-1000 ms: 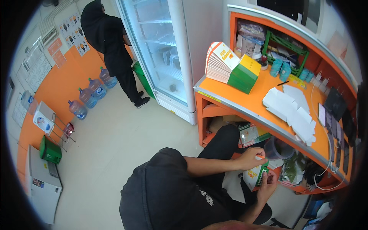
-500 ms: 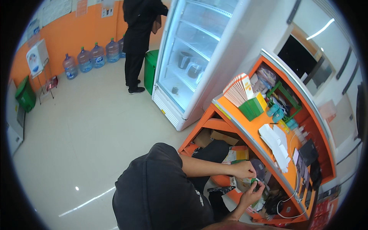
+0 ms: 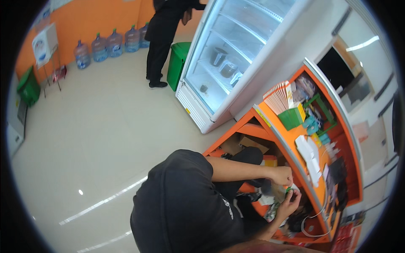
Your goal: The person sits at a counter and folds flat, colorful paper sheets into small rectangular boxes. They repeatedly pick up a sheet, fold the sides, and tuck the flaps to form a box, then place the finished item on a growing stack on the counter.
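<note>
Beside the counter [image 3: 289,135], your left hand [image 3: 281,175] and right hand [image 3: 289,204] hold the carton [image 3: 288,190], fingers clamped on its green part. Its front, plain a second ago, is mostly hidden now; fold state uncertain.

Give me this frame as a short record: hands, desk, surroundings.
Left hand: on a small carton, grip detail blurred
Right hand: on the same carton
Desk: orange; bears white paper and a green-yellow box
Fridge: lit, glass-fronted, jugs inside
Co-worker: standing beside the fridge
Floor: green bin by the fridge; water bottles in a row
</note>
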`<control>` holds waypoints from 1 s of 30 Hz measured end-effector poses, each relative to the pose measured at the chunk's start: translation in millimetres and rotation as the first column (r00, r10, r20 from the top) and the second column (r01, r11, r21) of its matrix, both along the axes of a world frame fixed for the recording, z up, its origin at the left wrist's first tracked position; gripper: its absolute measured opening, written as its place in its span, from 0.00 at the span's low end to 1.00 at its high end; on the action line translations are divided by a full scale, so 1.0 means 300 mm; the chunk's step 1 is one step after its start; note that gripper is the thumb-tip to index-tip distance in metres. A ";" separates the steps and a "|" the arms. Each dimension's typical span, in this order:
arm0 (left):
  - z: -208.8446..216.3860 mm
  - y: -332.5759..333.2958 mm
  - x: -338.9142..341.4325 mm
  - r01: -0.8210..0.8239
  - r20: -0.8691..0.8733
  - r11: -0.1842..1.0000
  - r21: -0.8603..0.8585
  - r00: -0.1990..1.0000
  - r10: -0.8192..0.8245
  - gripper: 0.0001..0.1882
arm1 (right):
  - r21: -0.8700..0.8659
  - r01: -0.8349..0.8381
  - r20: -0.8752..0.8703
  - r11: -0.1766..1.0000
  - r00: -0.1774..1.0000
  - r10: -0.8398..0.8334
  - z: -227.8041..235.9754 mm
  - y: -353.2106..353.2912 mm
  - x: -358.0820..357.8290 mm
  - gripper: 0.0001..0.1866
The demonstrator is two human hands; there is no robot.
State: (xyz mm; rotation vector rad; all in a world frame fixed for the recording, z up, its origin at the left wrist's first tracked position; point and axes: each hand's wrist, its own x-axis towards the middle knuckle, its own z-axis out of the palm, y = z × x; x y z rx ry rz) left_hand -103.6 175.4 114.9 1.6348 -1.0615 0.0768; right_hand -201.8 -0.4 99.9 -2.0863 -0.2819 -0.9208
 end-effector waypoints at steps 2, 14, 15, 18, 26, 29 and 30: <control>0.007 0.032 -0.015 0.060 -0.089 0.998 -0.004 0.994 -0.060 0.10 | 0.012 0.005 0.004 1.000 1.000 -0.005 0.022 0.072 -0.031 0.09; 0.006 0.097 0.053 0.238 -0.219 0.938 0.251 0.958 -0.185 0.11 | 0.419 -0.038 -0.279 0.907 0.945 0.168 -0.094 0.115 -0.024 0.09; 0.003 0.091 0.069 0.255 -0.222 0.926 0.279 0.955 -0.196 0.11 | 0.410 -0.031 -0.276 0.912 0.948 0.156 -0.105 0.110 -0.017 0.08; 0.004 0.070 0.098 0.282 -0.180 0.877 0.390 0.957 -0.228 0.11 | 0.485 -0.016 -0.348 0.874 0.914 0.210 -0.128 0.068 -0.004 0.08; -0.026 0.096 0.168 0.274 -0.304 0.883 0.382 0.939 -0.160 0.12 | 0.487 0.011 -0.417 0.873 0.882 0.222 -0.174 0.086 0.063 0.09; -0.049 0.104 0.199 0.227 -0.303 0.912 0.343 0.945 -0.121 0.14 | 0.502 -0.064 -0.283 0.862 0.930 0.234 -0.148 0.104 0.084 0.09; -0.045 0.089 0.205 0.220 -0.295 0.917 0.332 0.948 -0.121 0.14 | 0.529 -0.043 -0.323 0.848 0.913 0.248 -0.146 0.084 0.092 0.08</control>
